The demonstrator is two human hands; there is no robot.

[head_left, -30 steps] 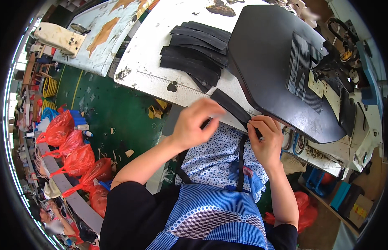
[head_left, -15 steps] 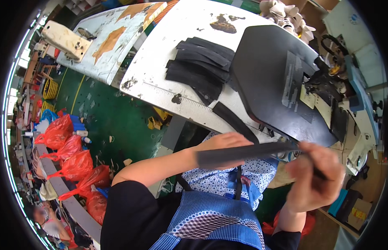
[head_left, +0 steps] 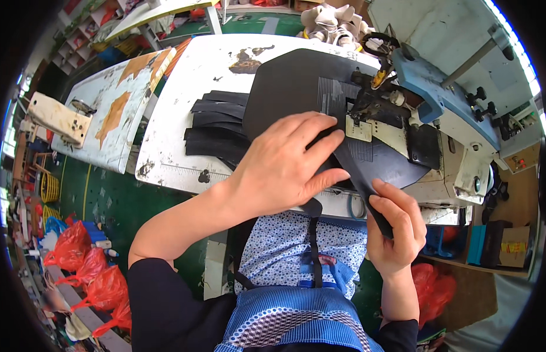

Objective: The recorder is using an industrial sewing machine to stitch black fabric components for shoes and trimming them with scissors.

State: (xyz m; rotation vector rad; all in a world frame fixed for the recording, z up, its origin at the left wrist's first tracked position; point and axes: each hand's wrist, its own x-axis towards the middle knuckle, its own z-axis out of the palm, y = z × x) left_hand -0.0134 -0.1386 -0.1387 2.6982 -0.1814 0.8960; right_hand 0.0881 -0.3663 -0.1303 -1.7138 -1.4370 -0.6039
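A long black strip [head_left: 360,178] of fabric or leather-like material slants between my two hands. My right hand [head_left: 397,226] pinches its near lower part, thumb on top and fingers bent round it. At the far upper part, my left hand [head_left: 287,158] closes thumb and fingers over the strip; the end is partly hidden under them. Both hands are at the near edge of a dark flat board [head_left: 290,82], just left of a sewing machine's metal needle plate [head_left: 358,129]. Several similar black strips [head_left: 217,126] lie piled to the left, partly covered by the board and my left hand.
The machine's blue arm [head_left: 428,82] rises at the right. A white, stained table [head_left: 173,123] bears the board. Pale pieces [head_left: 334,26] are heaped at the far edge. Red plastic bags [head_left: 106,287] stand low at the left, and a cardboard box [head_left: 513,246] sits on a right-hand shelf.
Both hands have moved up to the machine with the strip. My left hand came from beneath the strip to grip its far part. The view has turned toward the right.
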